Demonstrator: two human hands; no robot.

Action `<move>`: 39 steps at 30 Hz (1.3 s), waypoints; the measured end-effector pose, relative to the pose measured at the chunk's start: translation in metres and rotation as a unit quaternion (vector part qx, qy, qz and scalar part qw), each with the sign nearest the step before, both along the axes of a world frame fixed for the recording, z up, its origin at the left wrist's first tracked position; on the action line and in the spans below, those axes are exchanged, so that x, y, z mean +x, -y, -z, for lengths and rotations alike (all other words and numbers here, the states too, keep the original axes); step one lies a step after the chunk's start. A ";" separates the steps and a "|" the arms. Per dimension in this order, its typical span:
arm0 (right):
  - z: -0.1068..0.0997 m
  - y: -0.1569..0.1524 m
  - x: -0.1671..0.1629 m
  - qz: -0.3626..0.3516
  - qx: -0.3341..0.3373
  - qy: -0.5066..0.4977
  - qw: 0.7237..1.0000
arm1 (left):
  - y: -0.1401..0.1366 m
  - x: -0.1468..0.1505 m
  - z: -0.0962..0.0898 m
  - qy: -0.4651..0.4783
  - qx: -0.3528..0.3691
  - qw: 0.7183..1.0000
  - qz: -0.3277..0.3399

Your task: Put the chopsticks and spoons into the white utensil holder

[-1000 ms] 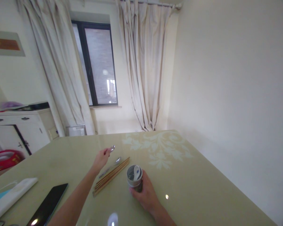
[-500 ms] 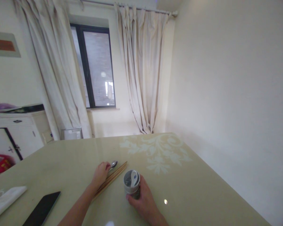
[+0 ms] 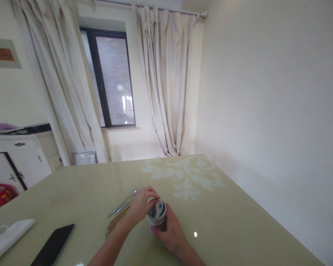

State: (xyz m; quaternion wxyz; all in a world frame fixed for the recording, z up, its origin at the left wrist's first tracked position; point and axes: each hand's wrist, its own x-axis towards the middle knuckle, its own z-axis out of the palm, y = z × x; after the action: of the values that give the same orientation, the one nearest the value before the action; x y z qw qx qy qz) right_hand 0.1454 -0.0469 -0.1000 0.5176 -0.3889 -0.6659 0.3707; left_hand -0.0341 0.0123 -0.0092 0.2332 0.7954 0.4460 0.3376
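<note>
A grey cup stands on the table, with my right hand wrapped round its right side. Inside the cup rests a white spoon with a small blue mark. My left hand reaches over the cup's left rim, fingers bent and close together, touching at or near the spoon; whether they pinch anything is hidden. Left of it lie metal spoons, side by side. Several wooden chopsticks lie next to them, partly covered by my left forearm.
A dark phone and a white box-like item lie on the table's left side. The glossy table meets the wall on the right. A white cabinet stands at the far left, near curtains and a window.
My left hand has moved right, from the metal spoons to the cup's rim. The metal spoons now lie free of it. My right hand keeps holding the cup, and the white spoon has tilted slightly.
</note>
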 end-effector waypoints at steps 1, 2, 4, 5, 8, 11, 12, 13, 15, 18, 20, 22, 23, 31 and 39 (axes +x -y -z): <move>0.000 0.000 0.000 0.001 -0.001 0.002 1.000 | 0.003 0.000 0.000 0.012 0.011 1.000 -0.010; 0.000 -0.001 0.000 0.004 -0.002 0.004 1.000 | 0.005 -0.001 0.001 0.027 0.018 0.999 -0.021; 0.001 -0.002 0.000 0.009 -0.003 0.006 1.000 | 0.008 -0.006 0.001 0.048 0.017 0.998 -0.045; 0.001 -0.002 0.000 0.011 -0.004 0.008 1.000 | 0.008 -0.008 0.001 0.051 0.012 0.997 -0.056; -0.001 -0.003 -0.001 0.009 -0.008 0.011 1.000 | 0.009 -0.008 -0.003 0.022 0.005 0.999 -0.045; -0.001 -0.002 0.000 0.000 -0.008 0.008 1.000 | 0.008 0.003 -0.009 -0.028 0.009 1.000 0.000; -0.001 -0.002 0.001 -0.003 -0.005 0.004 1.000 | 0.009 0.007 -0.010 -0.039 0.010 0.999 0.007; -0.001 -0.002 0.001 -0.007 -0.001 0.001 1.000 | 0.009 0.012 -0.011 -0.045 0.013 0.999 0.009; 0.000 -0.002 0.002 -0.011 0.005 -0.002 1.000 | 0.013 0.017 -0.011 -0.046 0.019 0.999 0.015; 0.000 -0.002 0.002 -0.008 0.007 0.004 1.000 | 0.018 0.016 -0.008 -0.027 0.024 0.999 0.027; -0.001 -0.001 0.001 -0.006 0.001 0.006 1.000 | 0.018 0.009 -0.006 0.023 0.024 0.999 -0.001; -0.002 0.000 0.001 -0.003 -0.004 0.006 1.000 | 0.012 -0.003 -0.004 0.122 0.027 0.990 -0.070; -0.003 0.000 0.000 0.000 -0.009 0.007 1.000 | 0.007 -0.012 -0.004 0.174 0.031 0.978 -0.112; -0.002 -0.001 0.000 0.016 -0.021 0.020 0.999 | -0.041 -0.103 0.009 0.169 0.003 0.929 -0.328; -0.002 0.000 -0.001 0.021 -0.024 0.024 0.999 | -0.046 -0.112 0.052 -0.039 -0.050 0.948 -0.311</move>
State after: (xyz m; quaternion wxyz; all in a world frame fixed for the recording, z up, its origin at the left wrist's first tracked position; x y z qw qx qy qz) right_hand 0.1443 -0.0466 -0.0976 0.4995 -0.4238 -0.6607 0.3666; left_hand -0.1464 0.0580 -0.0616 0.1383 0.6173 0.6961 0.3394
